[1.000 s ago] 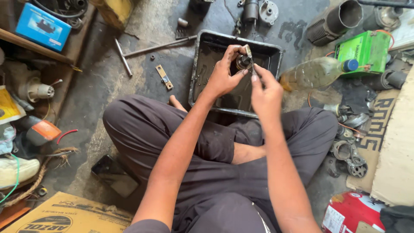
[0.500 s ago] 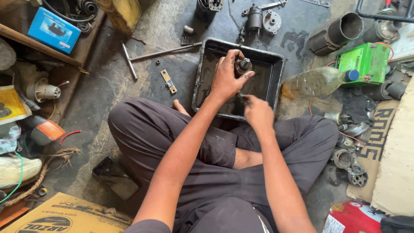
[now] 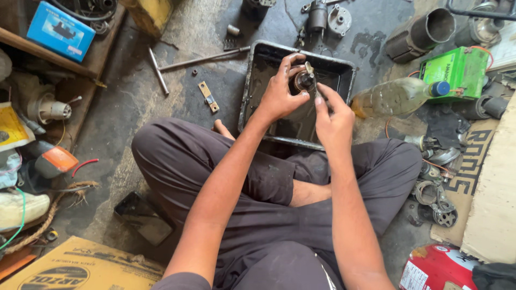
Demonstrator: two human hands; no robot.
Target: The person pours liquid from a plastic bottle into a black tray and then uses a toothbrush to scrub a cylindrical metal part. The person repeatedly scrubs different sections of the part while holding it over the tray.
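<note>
The person sat cross-legged on the stained concrete floor [image 3: 107, 156]. The left hand [image 3: 279, 96] had its grip closed round a small round metal part [image 3: 303, 81], held just above the black tray [image 3: 257, 72]. The right hand [image 3: 330, 115] pinched a thin tool [image 3: 312, 75] against that part. This looked like cleaning or prying work; the next stroke would want a steady hold. A plastic bottle [image 3: 392, 96], a green battery [image 3: 457, 72] and loose metal parts [image 3: 435, 201] lay around.
</note>
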